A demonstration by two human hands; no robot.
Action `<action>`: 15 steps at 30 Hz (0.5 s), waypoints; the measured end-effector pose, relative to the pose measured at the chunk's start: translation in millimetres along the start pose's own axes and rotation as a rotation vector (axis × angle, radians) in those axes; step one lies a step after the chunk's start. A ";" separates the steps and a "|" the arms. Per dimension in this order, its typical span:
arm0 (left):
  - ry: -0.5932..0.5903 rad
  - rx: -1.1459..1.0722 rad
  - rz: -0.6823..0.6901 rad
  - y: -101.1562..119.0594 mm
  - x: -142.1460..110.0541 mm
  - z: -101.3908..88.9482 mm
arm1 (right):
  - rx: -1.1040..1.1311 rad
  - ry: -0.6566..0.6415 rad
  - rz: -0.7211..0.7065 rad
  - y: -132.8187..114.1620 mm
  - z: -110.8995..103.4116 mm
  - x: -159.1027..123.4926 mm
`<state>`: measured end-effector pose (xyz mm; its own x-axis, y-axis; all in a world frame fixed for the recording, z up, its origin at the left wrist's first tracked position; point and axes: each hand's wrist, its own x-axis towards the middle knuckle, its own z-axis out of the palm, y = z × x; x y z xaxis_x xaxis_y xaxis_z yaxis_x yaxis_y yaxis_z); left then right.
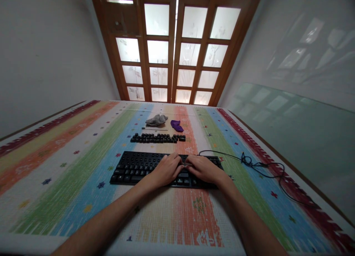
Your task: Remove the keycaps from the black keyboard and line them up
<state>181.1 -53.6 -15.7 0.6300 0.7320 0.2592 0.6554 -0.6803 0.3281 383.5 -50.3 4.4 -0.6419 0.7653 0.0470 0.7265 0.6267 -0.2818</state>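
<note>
A black keyboard (135,167) lies flat on the striped cloth in front of me. Keycaps sit on its lower left rows, while bare key posts show along the upper rows. Over the right half of the board, my left hand (168,168) has its fingers bent and drawn together. My right hand (203,168) meets it there, its fingertips likewise pinched in close to the left ones. Between the fingertips there may be something small, but I cannot make it out. Loose black keycaps (158,138) stand in rows just behind the keyboard.
Beyond the keycaps lie a thin stick-like tool (155,129), a grey crumpled cloth (156,120) and a purple cloth (176,125). The keyboard's black cable (246,160) curls off to the right. A colourful tablecloth (83,167) covers the table; wooden glazed doors (173,53) stand behind.
</note>
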 end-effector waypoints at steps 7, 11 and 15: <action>-0.061 0.080 0.011 1.4 1.3 -1.0 | -0.009 0.001 -0.021 1.8 1.9 -1.0; -0.069 0.091 0.012 1.3 1.8 -0.6 | -0.001 -0.004 -0.024 1.9 1.1 -1.2; -0.067 0.071 0.023 0.9 2.3 -1.6 | 0.026 0.009 -0.035 2.9 1.4 -1.1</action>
<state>182.5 -52.5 -13.3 0.6702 0.7136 0.2042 0.6668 -0.6996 0.2568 386.0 -49.5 2.2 -0.6643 0.7445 0.0660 0.6970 0.6489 -0.3050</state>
